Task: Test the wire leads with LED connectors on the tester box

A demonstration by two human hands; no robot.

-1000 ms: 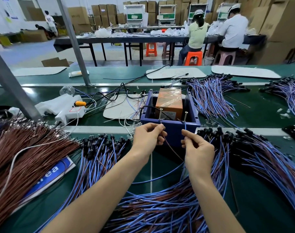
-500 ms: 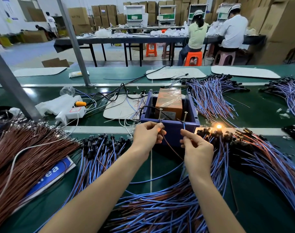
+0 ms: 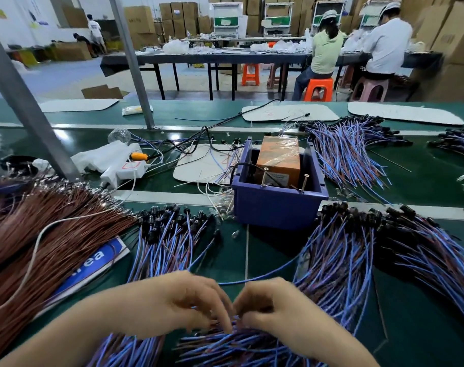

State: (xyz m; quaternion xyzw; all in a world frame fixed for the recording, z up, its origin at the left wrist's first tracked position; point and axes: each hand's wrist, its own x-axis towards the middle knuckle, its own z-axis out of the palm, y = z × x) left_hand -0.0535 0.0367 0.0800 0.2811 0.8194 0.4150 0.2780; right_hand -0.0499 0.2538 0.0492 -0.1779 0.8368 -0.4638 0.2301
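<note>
The tester is a blue plastic bin (image 3: 275, 210) holding an orange box (image 3: 278, 157), with two upright screws (image 3: 264, 176) on its near rim. Both hands are low in front of it, over a pile of blue and brown wire leads (image 3: 225, 345). My left hand (image 3: 177, 303) and my right hand (image 3: 273, 311) curl their fingers down into the lead ends, fingertips almost meeting. Blur hides whether either pinches a lead. More leads with black LED connectors (image 3: 358, 215) fan out to the right of the bin, and another bunch (image 3: 170, 215) lies to its left.
A heap of brown wires (image 3: 40, 234) covers the left of the green belt (image 3: 424, 327). A white power strip (image 3: 127, 170) and cables lie behind it. A grey post (image 3: 27, 107) slants up at left. Other people sit at a far table.
Both hands have drawn back from the screws on the bin to the wire pile near me. The LED that glowed right of the bin half a second ago is dark.
</note>
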